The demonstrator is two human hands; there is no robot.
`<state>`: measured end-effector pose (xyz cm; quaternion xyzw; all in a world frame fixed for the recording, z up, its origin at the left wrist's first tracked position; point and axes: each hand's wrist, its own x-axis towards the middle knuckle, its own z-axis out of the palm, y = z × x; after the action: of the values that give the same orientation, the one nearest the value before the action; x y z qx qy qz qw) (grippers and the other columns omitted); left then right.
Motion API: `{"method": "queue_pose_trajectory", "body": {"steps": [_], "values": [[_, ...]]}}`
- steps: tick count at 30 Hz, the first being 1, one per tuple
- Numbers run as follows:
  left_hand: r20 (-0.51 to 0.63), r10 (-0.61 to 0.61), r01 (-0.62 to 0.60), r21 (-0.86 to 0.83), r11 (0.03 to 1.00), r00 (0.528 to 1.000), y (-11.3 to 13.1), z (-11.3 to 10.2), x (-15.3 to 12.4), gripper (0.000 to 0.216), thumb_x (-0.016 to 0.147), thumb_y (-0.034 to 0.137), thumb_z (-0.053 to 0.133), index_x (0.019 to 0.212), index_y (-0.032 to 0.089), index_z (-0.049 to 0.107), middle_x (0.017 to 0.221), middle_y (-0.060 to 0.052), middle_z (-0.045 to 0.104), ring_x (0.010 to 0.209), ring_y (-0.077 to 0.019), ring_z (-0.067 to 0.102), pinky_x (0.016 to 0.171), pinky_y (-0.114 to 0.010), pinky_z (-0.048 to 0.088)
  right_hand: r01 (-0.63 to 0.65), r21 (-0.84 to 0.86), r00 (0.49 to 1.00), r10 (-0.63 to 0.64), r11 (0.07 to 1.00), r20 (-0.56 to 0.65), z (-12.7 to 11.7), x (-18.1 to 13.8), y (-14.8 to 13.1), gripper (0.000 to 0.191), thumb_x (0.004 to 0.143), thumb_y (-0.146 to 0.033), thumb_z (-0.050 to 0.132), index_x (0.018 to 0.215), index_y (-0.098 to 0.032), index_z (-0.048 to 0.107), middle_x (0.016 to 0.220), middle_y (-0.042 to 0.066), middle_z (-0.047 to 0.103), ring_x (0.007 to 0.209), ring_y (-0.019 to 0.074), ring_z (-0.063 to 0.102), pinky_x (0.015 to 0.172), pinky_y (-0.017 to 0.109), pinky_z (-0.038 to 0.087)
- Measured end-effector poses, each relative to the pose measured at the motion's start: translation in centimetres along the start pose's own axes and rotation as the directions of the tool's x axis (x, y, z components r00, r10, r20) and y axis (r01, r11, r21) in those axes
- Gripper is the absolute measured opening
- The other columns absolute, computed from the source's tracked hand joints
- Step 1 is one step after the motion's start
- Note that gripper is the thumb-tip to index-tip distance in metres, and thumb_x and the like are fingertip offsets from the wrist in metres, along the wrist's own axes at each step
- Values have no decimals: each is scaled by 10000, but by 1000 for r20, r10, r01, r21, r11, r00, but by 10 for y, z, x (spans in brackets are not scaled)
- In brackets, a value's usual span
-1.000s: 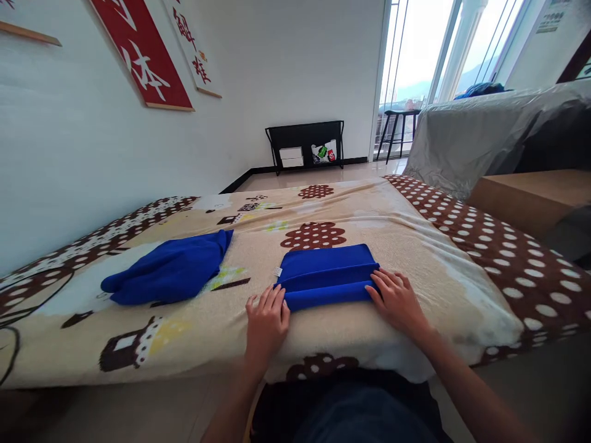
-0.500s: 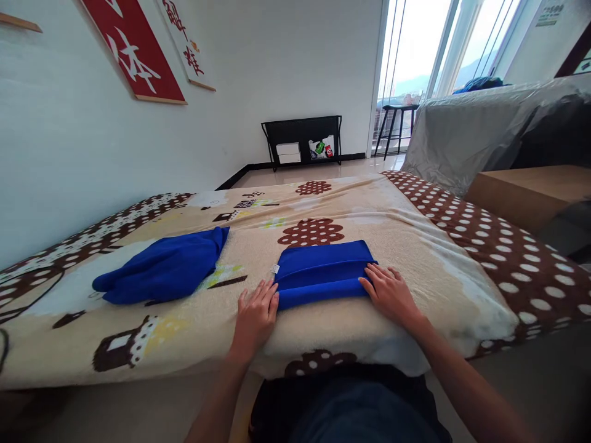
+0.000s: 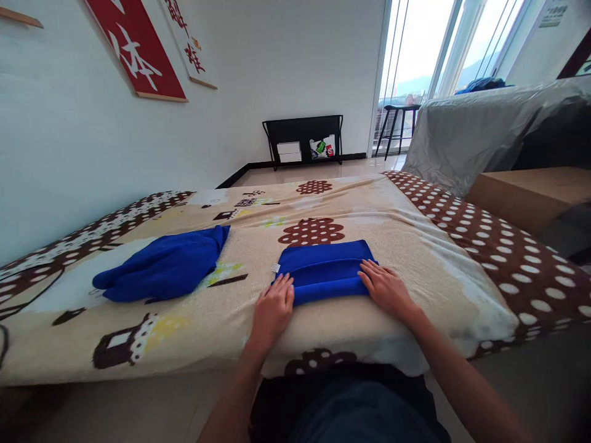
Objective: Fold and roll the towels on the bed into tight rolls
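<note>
A folded blue cloth [image 3: 324, 269] lies near the front edge of a bed covered by a beige patterned blanket [image 3: 406, 234]. My left hand [image 3: 272, 309] lies flat, fingers stretched, its fingertips on the cloth's left end. My right hand [image 3: 386, 289] rests flat with fingers apart on the cloth's right end. A small white tag sticks out at the cloth's left far corner. A second blue cloth [image 3: 161, 271], loosely bunched, lies on the blanket to the left, away from both hands.
A white wall with a red banner [image 3: 138, 49] runs along the left. A black low shelf [image 3: 305, 138] stands at the far wall. At right are a plastic-covered sofa [image 3: 475, 132], a wooden box [image 3: 530, 194] and a stool [image 3: 397, 123] by the glass door.
My left hand has moved right and forward onto the folded cloth's left end. The cloth's near edge looks pushed in, and my right hand has barely shifted.
</note>
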<state>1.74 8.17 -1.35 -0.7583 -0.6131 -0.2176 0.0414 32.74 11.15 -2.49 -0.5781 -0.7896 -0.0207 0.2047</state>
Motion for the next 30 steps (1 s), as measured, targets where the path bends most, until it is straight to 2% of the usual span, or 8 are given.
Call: {"method": "queue_pose_trajectory", "body": {"steps": [2,5,9,12,17,21,24,30], "values": [[-81,-13,20,79,997,997,-12,-6,-9,394,1013,296,368,1256,212,667,1400,-101,616,1364,-291,512,1136,-558,351,-27,-37,999,25,999,-44,-4,-7,13,480,1057,-413,309,1338,-176,619,1445,112,554,1387,257,482,1127,489,365],[-154,7,12,127,992,988,4,-9,-6,345,987,264,407,1137,201,712,1385,-129,624,1361,-328,505,1154,-629,274,-16,-51,992,9,999,-125,-4,-7,-5,468,1052,-386,319,1220,-156,690,1402,132,592,1384,291,480,1139,516,327],[44,157,-153,-86,984,987,54,2,23,376,972,233,422,1250,165,667,1365,-123,641,1287,-246,578,1114,-447,418,180,96,983,-178,979,-34,3,7,-60,450,1059,-360,295,1280,-222,662,1374,82,625,1331,225,538,1097,435,389],[165,175,-146,-172,974,971,63,9,35,426,994,270,388,1334,143,612,1412,-127,605,1311,-234,565,1101,-418,438,156,119,985,-163,981,54,7,15,-67,454,1058,-388,305,1345,-221,615,1417,75,591,1355,226,515,1095,452,399],[107,-17,48,-293,955,994,-8,-8,9,456,1008,406,364,1231,178,691,1339,-88,665,1273,-243,599,1127,-435,415,-21,126,998,14,992,55,-3,6,11,462,1055,-437,309,1314,-245,641,1406,56,602,1353,228,519,1104,429,393],[47,-184,188,-348,919,982,-64,-27,7,486,978,501,394,1029,188,761,1070,-67,777,1023,-242,707,919,-334,530,-213,145,977,207,966,52,-12,17,68,440,1041,-415,338,1151,-236,725,1196,70,724,1161,237,652,969,353,467],[8,-211,204,-284,937,978,-75,-23,43,444,953,495,439,1022,179,743,1000,-68,777,882,-213,709,804,-284,526,-281,133,960,278,950,40,-7,53,76,396,1018,-372,396,1188,-187,702,1121,91,743,1055,224,687,904,314,477],[87,-149,163,-177,971,985,-70,13,122,216,846,294,646,1011,171,712,930,-72,744,891,-205,693,856,-300,512,-324,106,944,314,940,104,15,118,54,474,988,-525,447,1106,-179,748,1066,120,754,985,242,703,813,293,484]]}}
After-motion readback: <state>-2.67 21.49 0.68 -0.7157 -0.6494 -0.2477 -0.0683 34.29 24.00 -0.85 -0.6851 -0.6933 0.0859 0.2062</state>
